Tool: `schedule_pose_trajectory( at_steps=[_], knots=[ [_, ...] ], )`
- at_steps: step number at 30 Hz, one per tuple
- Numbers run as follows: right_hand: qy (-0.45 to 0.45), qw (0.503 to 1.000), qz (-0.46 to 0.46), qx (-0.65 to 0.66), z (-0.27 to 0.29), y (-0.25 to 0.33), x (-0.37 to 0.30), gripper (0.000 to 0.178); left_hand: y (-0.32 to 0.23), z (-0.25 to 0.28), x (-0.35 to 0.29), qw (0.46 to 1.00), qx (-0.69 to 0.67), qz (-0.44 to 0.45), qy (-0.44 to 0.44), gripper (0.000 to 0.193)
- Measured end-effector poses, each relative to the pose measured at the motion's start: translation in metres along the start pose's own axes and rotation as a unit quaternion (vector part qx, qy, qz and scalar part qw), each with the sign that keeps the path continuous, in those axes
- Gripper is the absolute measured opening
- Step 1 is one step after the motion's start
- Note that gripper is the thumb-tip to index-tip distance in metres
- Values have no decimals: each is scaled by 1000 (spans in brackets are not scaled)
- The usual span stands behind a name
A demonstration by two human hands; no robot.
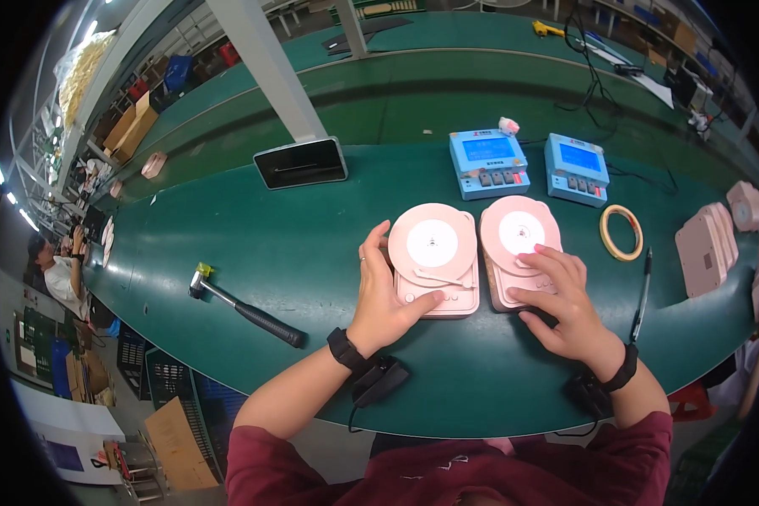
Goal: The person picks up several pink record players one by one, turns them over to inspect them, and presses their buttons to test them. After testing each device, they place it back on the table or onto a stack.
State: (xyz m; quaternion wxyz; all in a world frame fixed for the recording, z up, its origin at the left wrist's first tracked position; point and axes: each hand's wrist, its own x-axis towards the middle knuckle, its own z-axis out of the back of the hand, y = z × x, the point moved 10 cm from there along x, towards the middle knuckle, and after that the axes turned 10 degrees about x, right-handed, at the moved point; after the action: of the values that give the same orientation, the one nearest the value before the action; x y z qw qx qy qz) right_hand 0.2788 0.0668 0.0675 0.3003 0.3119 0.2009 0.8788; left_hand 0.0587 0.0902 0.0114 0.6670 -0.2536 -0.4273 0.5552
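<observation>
Two pink toy-sized record players lie side by side on the green table in front of me, each with a round disc and white centre label. My left hand (383, 295) wraps the left side of the left record player (434, 221), thumb on its front controls, fingers along its edge. That player's pale tonearm slants across the lower disc. Over the right record player (514, 215), my right hand (561, 299) is curled, its fingertips on the disc's lower right part and front panel. The fingers hide its tonearm and some of its buttons.
Beyond the players stand two blue testers with screens (489, 150) (578, 158). A phone (302, 164) leans farther left. A hammer (249, 310) lies left; a tape roll (621, 233) and pen (643, 295) lie right. More pink players (705, 249) stand at the right edge. Another person (63, 274) sits far left.
</observation>
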Motion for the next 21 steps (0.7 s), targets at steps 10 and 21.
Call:
schedule_pose_trajectory(
  at_steps=[10, 21],
  knots=[
    [4, 1000, 16, -15, -2, 3, -1, 41, -8, 4, -2, 996, 89, -16, 13, 99],
    [0, 1000, 6, -29, 0, -1, 1, 46, 1, 9, 2, 999, -26, -40, 6, 93]
  ],
)
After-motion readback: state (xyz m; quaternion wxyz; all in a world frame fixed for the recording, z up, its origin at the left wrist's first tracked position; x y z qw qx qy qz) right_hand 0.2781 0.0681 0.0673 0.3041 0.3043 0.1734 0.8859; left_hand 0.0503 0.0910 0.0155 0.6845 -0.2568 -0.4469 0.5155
